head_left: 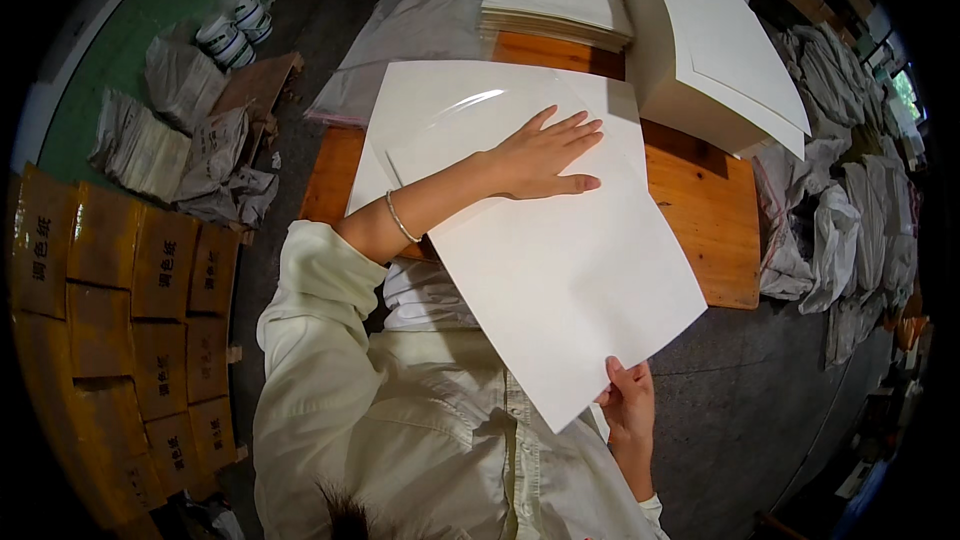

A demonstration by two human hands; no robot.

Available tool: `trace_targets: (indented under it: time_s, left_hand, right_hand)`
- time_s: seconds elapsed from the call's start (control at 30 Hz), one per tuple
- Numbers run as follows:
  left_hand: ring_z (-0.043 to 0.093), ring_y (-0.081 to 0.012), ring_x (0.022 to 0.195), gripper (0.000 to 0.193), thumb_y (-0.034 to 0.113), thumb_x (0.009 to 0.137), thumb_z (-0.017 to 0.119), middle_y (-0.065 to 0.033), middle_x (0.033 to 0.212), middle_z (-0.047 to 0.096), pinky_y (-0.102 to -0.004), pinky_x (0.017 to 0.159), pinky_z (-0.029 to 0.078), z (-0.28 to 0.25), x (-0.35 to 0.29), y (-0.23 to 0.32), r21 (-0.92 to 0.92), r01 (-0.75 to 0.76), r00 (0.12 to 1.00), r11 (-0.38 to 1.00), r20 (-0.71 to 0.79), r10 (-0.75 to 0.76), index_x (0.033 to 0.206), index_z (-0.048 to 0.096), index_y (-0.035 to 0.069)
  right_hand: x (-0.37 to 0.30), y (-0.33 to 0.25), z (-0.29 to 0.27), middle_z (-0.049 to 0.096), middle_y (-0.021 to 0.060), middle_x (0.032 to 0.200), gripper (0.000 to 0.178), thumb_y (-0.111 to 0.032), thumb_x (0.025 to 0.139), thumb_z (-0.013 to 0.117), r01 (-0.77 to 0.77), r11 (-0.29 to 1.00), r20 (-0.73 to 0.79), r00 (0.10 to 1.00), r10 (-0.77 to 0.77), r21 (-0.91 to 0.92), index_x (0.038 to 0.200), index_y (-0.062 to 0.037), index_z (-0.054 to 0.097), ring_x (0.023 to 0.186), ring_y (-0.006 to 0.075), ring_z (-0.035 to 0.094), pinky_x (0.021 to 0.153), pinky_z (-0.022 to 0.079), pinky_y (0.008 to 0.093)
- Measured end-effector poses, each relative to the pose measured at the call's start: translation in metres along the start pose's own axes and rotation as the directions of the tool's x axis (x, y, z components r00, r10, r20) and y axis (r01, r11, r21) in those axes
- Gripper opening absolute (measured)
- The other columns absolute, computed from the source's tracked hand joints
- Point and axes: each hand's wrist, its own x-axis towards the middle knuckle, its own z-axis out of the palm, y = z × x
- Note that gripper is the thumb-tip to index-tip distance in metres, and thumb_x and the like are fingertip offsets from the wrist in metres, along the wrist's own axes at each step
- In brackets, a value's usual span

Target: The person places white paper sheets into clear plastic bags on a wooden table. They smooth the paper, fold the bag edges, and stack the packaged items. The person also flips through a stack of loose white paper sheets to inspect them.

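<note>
One wht sheet [590,285], part on bench [700,210], part overhanging: L hand [545,158] spread flat atop, gripping nothing; R hand [630,398] pinching near edge, best w/ light, even support, i.e. no creased corners.

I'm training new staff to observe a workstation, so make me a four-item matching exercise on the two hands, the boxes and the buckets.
1. Left hand
2. Right hand
3. Cardboard boxes
4. Buckets

A. Brown, stacked along the picture's left side
B. Gripping a near edge of the white sheets
C. White with dark bands, toward the upper left
D. Spread palm down over the white sheets

Pairs: 1-D, 2-B, 3-A, 4-C
</note>
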Motion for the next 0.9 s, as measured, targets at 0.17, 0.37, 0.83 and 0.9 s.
trace_targets:
  time_s: [0.17,0.37,0.83,0.9]
  left_hand:
    - [0.010,-0.0228,0.144,0.077,0.060,0.095,0.028,-0.0108,0.155,0.017,-0.0435,0.117,0.004,0.001,-0.002,-0.001,0.001,0.001,1.000,1.000,-0.013,-0.001,0.148,0.019,0.003]
    - [0.010,-0.0230,0.144,0.077,0.059,0.095,0.028,-0.0109,0.155,0.018,-0.0439,0.117,0.005,0.003,-0.003,-0.002,0.012,0.000,0.999,1.000,-0.038,0.000,0.147,0.021,0.003]
    - [0.011,-0.0246,0.144,0.081,0.062,0.094,0.024,-0.0130,0.154,0.019,-0.0450,0.116,0.004,0.003,-0.011,0.008,0.004,-0.071,0.997,0.997,-0.035,0.071,0.146,0.022,-0.001]
    - [0.010,-0.0249,0.144,0.083,0.063,0.094,0.023,-0.0133,0.154,0.019,-0.0451,0.116,0.004,0.005,-0.012,0.008,0.000,-0.067,0.997,0.998,-0.043,0.067,0.146,0.021,-0.001]
  right_hand:
    - [0.021,0.003,0.008,0.066,0.0096,0.084,0.030,-0.008,0.093,0.055,-0.011,0.999,0.120,0.993,0.016,-0.044,0.119,0.0042,0.046,0.060,0.0110,0.065,0.053,0.060,0.0259]
    - [0.045,0.000,0.029,0.065,0.0096,0.091,0.035,-0.010,0.094,0.053,0.034,0.994,0.178,0.984,-0.016,-0.100,0.125,0.0025,0.041,0.066,0.0120,0.066,0.057,0.060,0.0258]
    - [0.054,-0.033,0.025,0.062,0.0137,0.095,0.035,-0.016,0.098,0.050,-0.100,0.776,0.338,0.860,0.382,-0.623,0.123,0.0062,0.038,0.062,0.0229,0.068,0.056,0.058,0.0295]
    - [0.057,-0.032,0.026,0.062,0.0131,0.093,0.033,-0.015,0.097,0.050,-0.082,0.789,0.360,0.858,0.367,-0.609,0.120,0.0063,0.041,0.058,0.0211,0.067,0.052,0.056,0.0284]
